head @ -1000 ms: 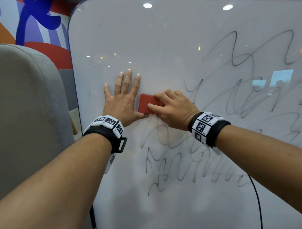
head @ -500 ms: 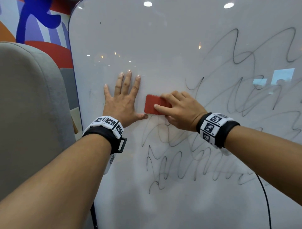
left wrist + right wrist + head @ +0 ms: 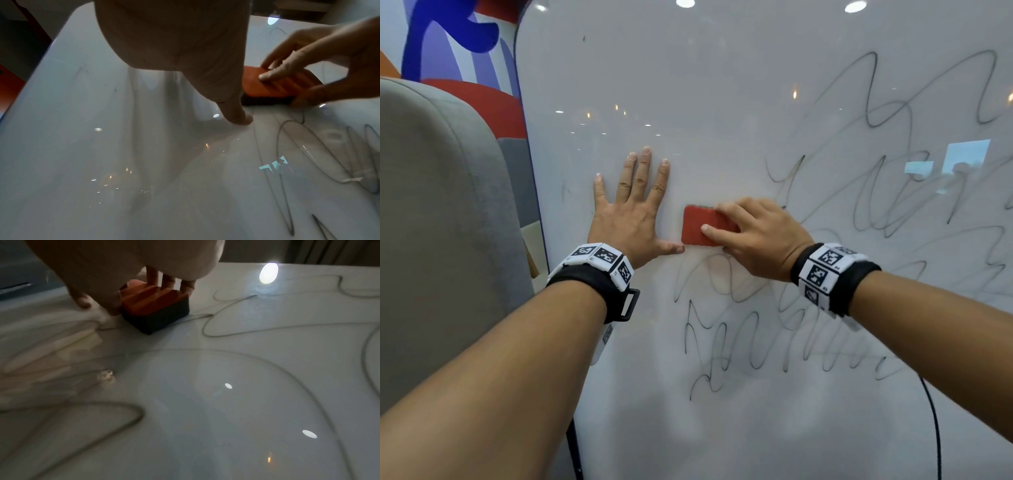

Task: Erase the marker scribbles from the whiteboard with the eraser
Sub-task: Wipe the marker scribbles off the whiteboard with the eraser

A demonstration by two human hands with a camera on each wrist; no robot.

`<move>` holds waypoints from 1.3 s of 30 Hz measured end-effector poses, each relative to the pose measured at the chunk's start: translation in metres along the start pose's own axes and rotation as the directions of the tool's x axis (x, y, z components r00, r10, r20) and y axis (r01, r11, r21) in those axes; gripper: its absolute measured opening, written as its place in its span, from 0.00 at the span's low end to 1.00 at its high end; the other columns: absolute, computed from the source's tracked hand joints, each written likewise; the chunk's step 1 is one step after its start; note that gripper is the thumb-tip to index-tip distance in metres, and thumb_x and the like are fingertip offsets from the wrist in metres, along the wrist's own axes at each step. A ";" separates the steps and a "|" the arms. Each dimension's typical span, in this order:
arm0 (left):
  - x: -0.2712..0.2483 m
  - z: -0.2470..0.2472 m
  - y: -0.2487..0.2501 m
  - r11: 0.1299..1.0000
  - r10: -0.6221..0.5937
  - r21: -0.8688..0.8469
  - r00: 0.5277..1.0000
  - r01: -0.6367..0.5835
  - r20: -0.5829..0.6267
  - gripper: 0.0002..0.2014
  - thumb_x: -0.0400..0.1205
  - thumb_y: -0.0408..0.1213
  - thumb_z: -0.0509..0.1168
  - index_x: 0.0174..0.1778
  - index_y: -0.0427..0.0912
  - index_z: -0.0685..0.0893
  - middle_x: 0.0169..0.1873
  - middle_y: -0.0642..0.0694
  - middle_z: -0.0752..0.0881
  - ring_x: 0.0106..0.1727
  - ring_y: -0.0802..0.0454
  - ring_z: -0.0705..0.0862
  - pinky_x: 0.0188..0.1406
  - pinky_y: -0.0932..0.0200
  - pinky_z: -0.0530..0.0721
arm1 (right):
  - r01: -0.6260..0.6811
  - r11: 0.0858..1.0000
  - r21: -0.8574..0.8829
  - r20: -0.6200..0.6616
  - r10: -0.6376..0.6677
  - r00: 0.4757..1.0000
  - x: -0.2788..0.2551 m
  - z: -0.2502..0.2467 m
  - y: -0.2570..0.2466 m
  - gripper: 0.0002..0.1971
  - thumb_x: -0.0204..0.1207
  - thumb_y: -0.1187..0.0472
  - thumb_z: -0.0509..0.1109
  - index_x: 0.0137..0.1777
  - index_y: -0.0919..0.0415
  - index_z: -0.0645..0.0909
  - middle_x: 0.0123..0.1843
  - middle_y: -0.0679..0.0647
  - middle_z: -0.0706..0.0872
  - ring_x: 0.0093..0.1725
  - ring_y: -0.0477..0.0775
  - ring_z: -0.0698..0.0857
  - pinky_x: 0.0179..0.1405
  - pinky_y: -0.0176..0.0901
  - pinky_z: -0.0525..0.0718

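A red eraser (image 3: 697,228) with a dark felt underside (image 3: 158,319) lies flat against the whiteboard (image 3: 722,85). My right hand (image 3: 753,236) grips it, fingers curled over its top and thumb along its lower edge (image 3: 287,76). My left hand (image 3: 631,212) presses flat on the board just left of the eraser, fingers straight and spread, thumb tip (image 3: 240,118) close to the eraser's corner. Black marker scribbles (image 3: 893,192) cover the board to the right and below (image 3: 739,346). The patch above and left of the eraser shows only faint smears.
A grey padded chair back (image 3: 441,222) stands close on the left of the board's edge. A colourful wall (image 3: 448,41) shows behind it. A black cable (image 3: 935,428) hangs down at the lower right.
My right hand slid the eraser a short way to the right, away from my left hand's fingers. The left hand stayed pressed in place.
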State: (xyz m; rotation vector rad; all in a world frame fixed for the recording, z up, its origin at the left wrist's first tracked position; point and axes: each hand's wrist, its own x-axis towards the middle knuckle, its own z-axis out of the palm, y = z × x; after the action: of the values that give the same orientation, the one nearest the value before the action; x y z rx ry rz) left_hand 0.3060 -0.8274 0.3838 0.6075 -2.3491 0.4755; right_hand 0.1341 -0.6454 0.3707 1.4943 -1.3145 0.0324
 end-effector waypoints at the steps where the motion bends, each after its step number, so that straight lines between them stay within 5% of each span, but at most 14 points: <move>1: 0.000 0.000 0.000 1.000 0.002 0.002 1.000 -0.002 0.010 0.67 0.66 0.80 0.62 0.82 0.52 0.23 0.83 0.47 0.24 0.85 0.47 0.29 0.80 0.25 0.44 | -0.011 1.000 -0.009 -0.012 0.011 1.000 0.004 -0.003 0.006 0.21 0.73 0.57 0.72 0.67 0.54 0.83 0.62 0.65 0.84 0.50 0.66 0.82 0.42 0.55 0.80; 7: -0.002 0.003 -0.001 1.000 0.014 0.000 1.000 -0.014 0.019 0.69 0.64 0.80 0.64 0.82 0.51 0.24 0.82 0.46 0.24 0.85 0.47 0.28 0.80 0.25 0.43 | -0.181 0.983 0.007 -0.096 0.181 0.979 0.005 0.001 -0.003 0.22 0.71 0.58 0.72 0.68 0.56 0.83 0.62 0.65 0.83 0.51 0.67 0.81 0.44 0.57 0.80; 14: -0.006 0.009 -0.003 1.000 0.022 0.016 1.000 -0.023 0.020 0.72 0.62 0.77 0.69 0.83 0.51 0.24 0.83 0.45 0.24 0.85 0.46 0.28 0.80 0.24 0.42 | 0.042 0.999 0.019 -0.011 -0.042 0.999 -0.005 0.002 -0.006 0.18 0.75 0.60 0.71 0.65 0.54 0.85 0.60 0.64 0.85 0.49 0.66 0.83 0.44 0.55 0.80; 19: -0.008 0.010 -0.003 1.000 0.022 0.021 0.999 -0.023 0.026 0.71 0.62 0.77 0.69 0.83 0.51 0.25 0.83 0.45 0.25 0.85 0.46 0.28 0.80 0.24 0.43 | -0.276 0.961 0.029 -0.122 0.277 0.953 0.016 -0.016 0.026 0.23 0.71 0.57 0.72 0.68 0.55 0.83 0.62 0.66 0.83 0.50 0.69 0.80 0.45 0.60 0.82; 27: -0.010 0.014 -0.001 1.000 0.024 0.017 1.000 -0.024 0.012 0.71 0.62 0.79 0.67 0.84 0.50 0.26 0.83 0.45 0.25 0.85 0.45 0.29 0.79 0.24 0.43 | 0.130 0.991 0.045 0.051 -0.132 0.990 -0.024 0.013 -0.024 0.22 0.70 0.61 0.75 0.65 0.53 0.84 0.60 0.62 0.85 0.51 0.65 0.83 0.47 0.55 0.81; 35: -0.011 0.015 0.001 1.000 0.020 0.019 1.000 -0.020 0.021 0.71 0.62 0.77 0.68 0.83 0.51 0.24 0.83 0.45 0.25 0.85 0.45 0.28 0.80 0.24 0.44 | -0.148 0.989 0.018 -0.095 0.149 0.984 0.006 0.001 -0.001 0.21 0.73 0.57 0.72 0.67 0.55 0.84 0.61 0.64 0.84 0.50 0.67 0.82 0.43 0.55 0.80; 39: -0.014 0.016 0.000 0.999 0.030 0.034 0.999 -0.031 0.024 0.72 0.62 0.78 0.68 0.83 0.49 0.25 0.83 0.43 0.26 0.85 0.44 0.29 0.80 0.23 0.44 | -0.008 0.998 0.057 -0.016 0.009 1.000 -0.017 0.020 -0.035 0.20 0.73 0.59 0.73 0.66 0.56 0.84 0.59 0.65 0.85 0.48 0.65 0.82 0.41 0.55 0.80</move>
State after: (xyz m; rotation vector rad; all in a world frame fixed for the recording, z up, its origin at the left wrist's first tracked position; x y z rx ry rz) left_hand 0.3074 -0.8314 0.3627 0.5963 -2.3795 0.5260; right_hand 0.1409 -0.6548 0.3290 1.5329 -1.3166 0.0881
